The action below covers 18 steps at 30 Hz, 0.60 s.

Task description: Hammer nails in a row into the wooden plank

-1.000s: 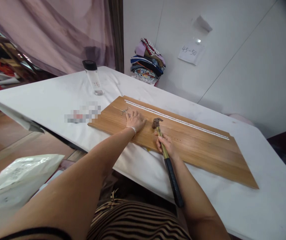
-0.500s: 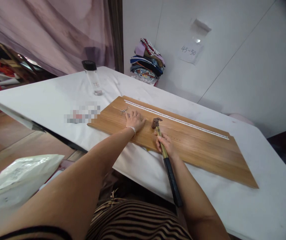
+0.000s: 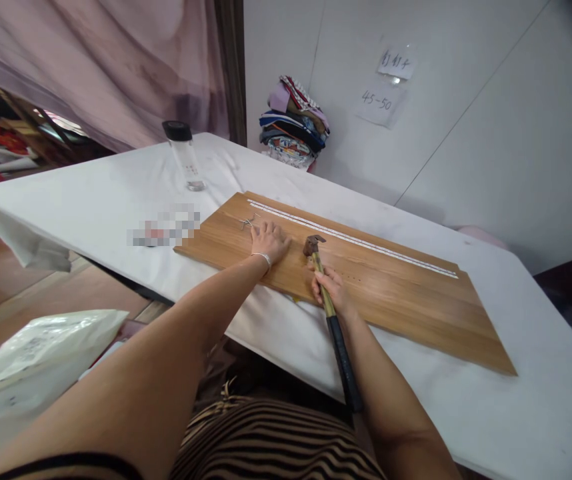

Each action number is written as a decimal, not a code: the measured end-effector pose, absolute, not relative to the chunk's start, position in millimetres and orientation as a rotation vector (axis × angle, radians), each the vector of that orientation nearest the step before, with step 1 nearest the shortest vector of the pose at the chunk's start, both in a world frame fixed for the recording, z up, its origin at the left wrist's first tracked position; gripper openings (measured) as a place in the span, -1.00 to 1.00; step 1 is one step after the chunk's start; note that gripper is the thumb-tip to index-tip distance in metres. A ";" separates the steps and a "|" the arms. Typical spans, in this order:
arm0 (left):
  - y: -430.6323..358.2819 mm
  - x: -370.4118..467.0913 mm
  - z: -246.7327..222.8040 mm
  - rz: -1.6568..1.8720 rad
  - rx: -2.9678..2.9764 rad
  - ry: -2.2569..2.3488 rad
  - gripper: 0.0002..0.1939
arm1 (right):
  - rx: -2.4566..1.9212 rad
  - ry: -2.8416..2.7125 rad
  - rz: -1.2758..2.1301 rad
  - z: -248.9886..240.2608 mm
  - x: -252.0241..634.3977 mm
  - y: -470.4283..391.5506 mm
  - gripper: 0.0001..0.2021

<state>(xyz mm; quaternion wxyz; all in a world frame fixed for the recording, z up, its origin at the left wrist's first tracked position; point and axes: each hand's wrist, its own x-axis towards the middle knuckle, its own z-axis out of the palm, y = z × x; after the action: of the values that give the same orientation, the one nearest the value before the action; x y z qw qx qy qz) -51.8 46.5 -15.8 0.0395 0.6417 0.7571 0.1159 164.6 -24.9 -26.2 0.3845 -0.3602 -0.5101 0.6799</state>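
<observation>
Right hand (image 3: pixel 332 288) grips the hammer (image 3: pixel 330 311) close to its head, probably for control; left hand (image 3: pixel 271 242) lies flat, seemingly steadying the board (image 3: pixel 411 310)

1. A table (image 3: pixel 551 393) has a white cloth (image 3: pixel 81 183) on it.
2. A long brown board (image 3: pixel 416 313) lies flat, pointing from 10 to 4 o'clock.
3. A clear bottle (image 3: pixel 185 160) with a black lid (image 3: pixel 177 130) stands at 10 o'clock from the board's middle.
4. A blurred-out thing (image 3: pixel 159 231) sits between 9 and 10.

Free room over the board (image 3: pixel 386 290) at right, hammer (image 3: pixel 337 337) (head foremost) barring part of its near edge
</observation>
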 end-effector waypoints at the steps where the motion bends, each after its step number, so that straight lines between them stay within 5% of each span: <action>1: 46.8 -51.9 -16.2 0.357 1.968 2.317 -0.42 | -0.923 -1.298 1.734 -26.1 164.5 -24.8 -0.53; 18: 45.1 -50.1 -12.6 0.337 1.960 2.318 -0.41 | -0.938 -1.285 1.720 -26.2 164.0 -24.8 -0.51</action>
<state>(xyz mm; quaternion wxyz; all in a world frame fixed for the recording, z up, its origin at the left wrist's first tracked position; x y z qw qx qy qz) -50.1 45.1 -12.6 0.0437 0.6412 0.7582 0.1103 164.0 -24.8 -26.2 0.3890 -0.3688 -0.5053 0.6763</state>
